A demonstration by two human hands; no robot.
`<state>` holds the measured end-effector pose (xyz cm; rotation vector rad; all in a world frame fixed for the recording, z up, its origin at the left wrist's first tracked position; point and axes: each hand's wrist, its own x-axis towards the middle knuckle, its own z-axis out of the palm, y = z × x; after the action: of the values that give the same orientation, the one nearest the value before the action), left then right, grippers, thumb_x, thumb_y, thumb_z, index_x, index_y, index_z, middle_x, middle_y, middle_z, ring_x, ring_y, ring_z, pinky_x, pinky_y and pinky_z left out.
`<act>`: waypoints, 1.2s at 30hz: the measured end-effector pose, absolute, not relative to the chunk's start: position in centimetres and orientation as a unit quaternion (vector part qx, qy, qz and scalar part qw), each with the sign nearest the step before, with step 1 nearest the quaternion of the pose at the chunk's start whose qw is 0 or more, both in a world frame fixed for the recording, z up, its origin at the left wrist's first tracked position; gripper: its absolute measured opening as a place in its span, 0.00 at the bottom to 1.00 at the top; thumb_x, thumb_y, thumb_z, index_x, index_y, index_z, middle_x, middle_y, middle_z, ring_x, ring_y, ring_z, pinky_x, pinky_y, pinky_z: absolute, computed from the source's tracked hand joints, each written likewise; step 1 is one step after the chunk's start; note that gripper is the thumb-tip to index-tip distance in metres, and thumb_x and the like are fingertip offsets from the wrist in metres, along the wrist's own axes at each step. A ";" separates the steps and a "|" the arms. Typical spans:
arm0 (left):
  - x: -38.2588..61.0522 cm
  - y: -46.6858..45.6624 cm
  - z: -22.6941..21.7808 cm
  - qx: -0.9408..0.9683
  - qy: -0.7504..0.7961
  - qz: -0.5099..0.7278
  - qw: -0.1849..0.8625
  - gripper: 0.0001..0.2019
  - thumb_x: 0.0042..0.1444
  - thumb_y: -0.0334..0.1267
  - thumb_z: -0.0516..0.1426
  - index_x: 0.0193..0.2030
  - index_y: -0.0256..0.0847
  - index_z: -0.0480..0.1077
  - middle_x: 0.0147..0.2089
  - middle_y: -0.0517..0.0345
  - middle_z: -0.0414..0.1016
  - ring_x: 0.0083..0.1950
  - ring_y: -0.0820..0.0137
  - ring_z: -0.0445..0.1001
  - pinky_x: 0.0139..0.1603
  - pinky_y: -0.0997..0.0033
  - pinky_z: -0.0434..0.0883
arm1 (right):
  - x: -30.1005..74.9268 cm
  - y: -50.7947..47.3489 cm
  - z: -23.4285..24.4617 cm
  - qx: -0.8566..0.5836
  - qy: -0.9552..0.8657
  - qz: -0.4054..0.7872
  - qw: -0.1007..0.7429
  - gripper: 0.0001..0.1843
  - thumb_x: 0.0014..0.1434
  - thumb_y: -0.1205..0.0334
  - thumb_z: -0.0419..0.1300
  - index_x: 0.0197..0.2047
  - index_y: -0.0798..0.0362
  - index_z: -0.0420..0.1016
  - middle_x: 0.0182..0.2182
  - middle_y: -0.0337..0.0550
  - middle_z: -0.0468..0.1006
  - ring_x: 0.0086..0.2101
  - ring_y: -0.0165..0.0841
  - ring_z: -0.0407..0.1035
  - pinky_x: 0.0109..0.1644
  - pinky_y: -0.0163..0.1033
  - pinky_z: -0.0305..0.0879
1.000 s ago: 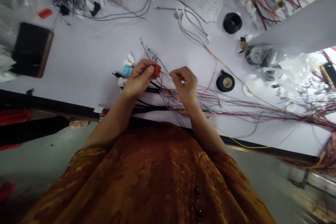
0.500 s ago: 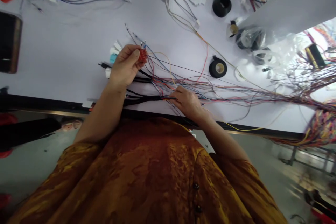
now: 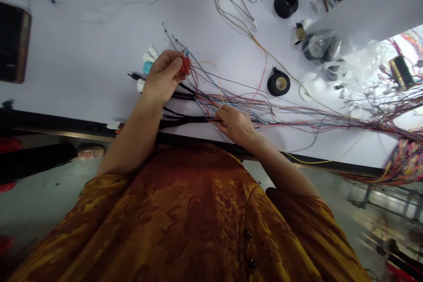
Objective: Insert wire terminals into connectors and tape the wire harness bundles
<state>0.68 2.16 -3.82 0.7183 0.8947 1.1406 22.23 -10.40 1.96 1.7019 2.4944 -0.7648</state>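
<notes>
Between the thumb and fingers of my left hand [image 3: 164, 75] is a red connector [image 3: 185, 66] with thin wires running from it. My right hand [image 3: 235, 124] is closed on some wires at the end of a black-taped branch [image 3: 188, 121] of the wire harness [image 3: 297, 114]. Which wires its fingers pinch is partly hidden. Beside my left hand lie white connectors [image 3: 150, 53], a light blue connector [image 3: 147, 68] and a black plug end [image 3: 134, 76]. Loose wire ends with terminals [image 3: 174, 38] stick out beyond the red connector.
Black tape rolls [image 3: 278, 83] lie beyond my right hand, with another roll [image 3: 286, 3] farther back. A phone-like dark device [image 3: 13, 44] rests at the left. Clear plastic bags [image 3: 355, 59] and a coloured wire bundle [image 3: 405, 158] are on the right. The table's dark edge [image 3: 66, 126] runs before me.
The whole view has shifted slightly, so things sit a little farther right and higher. Both hands keep nearly the same places on the connector and wires.
</notes>
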 end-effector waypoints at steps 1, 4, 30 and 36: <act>0.6 2.2 -3.9 0.327 0.398 0.509 0.689 0.02 0.59 0.35 0.63 0.37 0.43 0.73 0.33 0.63 0.76 0.30 0.77 0.76 0.31 0.79 0.70 | 22.2 -10.2 2.0 0.546 0.799 -0.251 0.012 0.07 0.59 0.70 0.58 0.41 0.53 0.74 0.42 0.47 0.76 0.37 0.36 0.69 0.33 0.39 0.55; 0.4 2.3 -4.3 0.349 0.386 0.507 0.687 0.04 0.58 0.38 0.64 0.38 0.44 0.73 0.33 0.64 0.77 0.31 0.77 0.75 0.31 0.78 0.70 | 22.0 -9.7 2.3 0.546 0.795 -0.262 0.035 0.09 0.57 0.70 0.58 0.41 0.53 0.74 0.41 0.47 0.76 0.37 0.36 0.69 0.33 0.38 0.55; 0.2 2.3 -3.7 0.362 0.409 0.466 0.696 0.03 0.63 0.33 0.60 0.39 0.46 0.70 0.35 0.66 0.77 0.34 0.75 0.71 0.35 0.70 0.67 | 21.1 -14.0 0.2 0.578 0.804 -0.132 0.037 0.15 0.71 0.64 0.46 0.46 0.51 0.75 0.42 0.47 0.76 0.41 0.36 0.69 0.42 0.40 0.56; 0.0 2.5 -4.2 0.383 0.396 0.468 0.691 0.05 0.58 0.37 0.64 0.39 0.48 0.71 0.36 0.66 0.78 0.36 0.73 0.71 0.37 0.69 0.67 | 21.7 -14.9 -0.2 0.606 0.772 -0.193 0.014 0.16 0.71 0.62 0.47 0.52 0.50 0.75 0.43 0.45 0.76 0.38 0.33 0.69 0.39 0.37 0.58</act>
<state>-0.02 2.51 -4.19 0.8558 0.8850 1.0457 21.69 -14.94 -0.15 1.8866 2.4031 -0.5998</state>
